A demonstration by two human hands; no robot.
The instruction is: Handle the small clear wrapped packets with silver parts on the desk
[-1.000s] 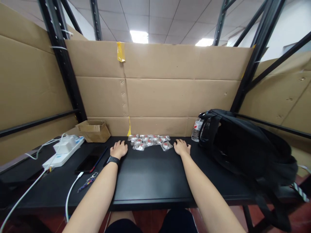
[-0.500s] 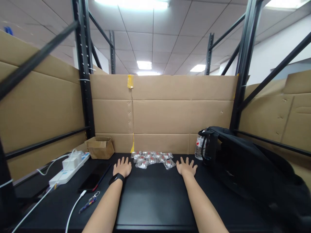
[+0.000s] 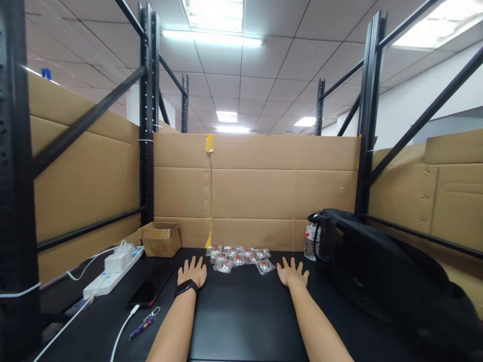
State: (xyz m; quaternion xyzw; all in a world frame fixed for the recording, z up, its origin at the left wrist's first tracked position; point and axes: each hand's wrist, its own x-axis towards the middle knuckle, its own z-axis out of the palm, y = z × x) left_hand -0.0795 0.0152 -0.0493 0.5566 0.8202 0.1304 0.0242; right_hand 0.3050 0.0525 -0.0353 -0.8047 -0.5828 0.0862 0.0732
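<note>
A cluster of small clear packets, each showing a red spot inside, is lying on the black desk close to the cardboard back wall. It is sitting between the two hands and a little beyond them, so either one appears to be within easy reach of it.

The left hand is resting palm down on the desk, its fingers spread flat and gripping nothing; a dark watch is circling that wrist. The right hand is lying the same way, fingers splayed and empty, just beside the nearest packet at the cluster's right edge but apart from it.

To the left, a dark phone is lying near the left hand, with a white cable and a small lanyard nearer the person. Further left a white power strip is carrying a charger, and an open cardboard box is standing against the wall.

To the right, a water bottle is standing beside a big black backpack, which is crowding that side of the desk and leaving the right hand little room outward. Black rack posts are framing the bay.
</note>
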